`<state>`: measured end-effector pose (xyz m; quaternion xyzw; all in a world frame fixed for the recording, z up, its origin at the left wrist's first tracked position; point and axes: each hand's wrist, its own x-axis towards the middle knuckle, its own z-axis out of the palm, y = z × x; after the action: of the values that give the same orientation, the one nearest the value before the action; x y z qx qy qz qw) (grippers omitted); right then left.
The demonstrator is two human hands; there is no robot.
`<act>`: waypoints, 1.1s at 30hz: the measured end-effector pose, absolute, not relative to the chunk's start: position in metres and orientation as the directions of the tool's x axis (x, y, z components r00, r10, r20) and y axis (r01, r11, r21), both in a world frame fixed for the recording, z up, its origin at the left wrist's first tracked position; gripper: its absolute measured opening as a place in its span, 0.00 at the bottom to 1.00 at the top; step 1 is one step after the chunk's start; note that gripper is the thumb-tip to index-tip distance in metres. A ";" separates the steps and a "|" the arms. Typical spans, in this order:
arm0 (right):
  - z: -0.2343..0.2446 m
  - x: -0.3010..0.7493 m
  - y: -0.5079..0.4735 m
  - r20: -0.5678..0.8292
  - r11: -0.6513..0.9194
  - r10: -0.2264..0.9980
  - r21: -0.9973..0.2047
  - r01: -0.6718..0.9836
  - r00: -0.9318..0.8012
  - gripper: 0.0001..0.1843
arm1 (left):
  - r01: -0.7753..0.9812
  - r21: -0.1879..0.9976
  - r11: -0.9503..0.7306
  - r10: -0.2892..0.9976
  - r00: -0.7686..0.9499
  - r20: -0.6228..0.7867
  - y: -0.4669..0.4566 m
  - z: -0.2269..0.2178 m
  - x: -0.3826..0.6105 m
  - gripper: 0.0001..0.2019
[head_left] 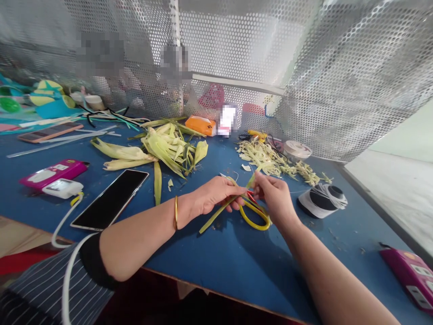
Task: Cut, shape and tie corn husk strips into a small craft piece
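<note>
Slim husk strip (218, 213), looped yellow scissors (257, 227), crumpled leafy husks (165, 143)

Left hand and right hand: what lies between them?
In the head view, a green corn-husk strip runs between left hand and right hand; yellow-handled scissors show partly behind.

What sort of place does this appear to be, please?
Probably a handicraft workspace, judging by the heap of pale green corn husks, the yellow-handled scissors and the black spool wound with whitish thread.
</note>
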<state>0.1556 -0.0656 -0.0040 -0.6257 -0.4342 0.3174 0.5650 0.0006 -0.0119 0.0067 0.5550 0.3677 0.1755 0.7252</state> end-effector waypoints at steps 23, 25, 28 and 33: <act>-0.014 0.144 -0.066 0.065 -0.009 0.938 -0.977 0.211 0.340 0.13 | 0.253 0.918 0.306 0.595 0.702 -0.392 -0.025 0.004 0.005 0.11; -0.013 0.150 -0.066 0.187 0.041 0.921 -0.919 0.392 0.342 0.12 | 0.212 0.909 0.360 0.619 0.675 -0.403 -0.024 0.004 0.006 0.11; -0.003 0.157 -0.069 0.513 0.163 0.791 -0.702 0.694 0.334 0.11 | 0.038 0.889 0.457 0.691 0.613 -0.382 -0.018 0.006 0.005 0.10; 0.002 0.151 -0.077 0.543 0.205 0.818 -0.583 0.786 0.190 0.16 | -0.233 0.872 0.431 0.795 0.556 -0.244 -0.006 0.009 0.003 0.06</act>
<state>0.1511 -0.0770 0.0015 -0.6304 -0.6361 0.0177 0.4446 0.0032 -0.0059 0.0086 0.4185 0.3354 0.3310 0.7764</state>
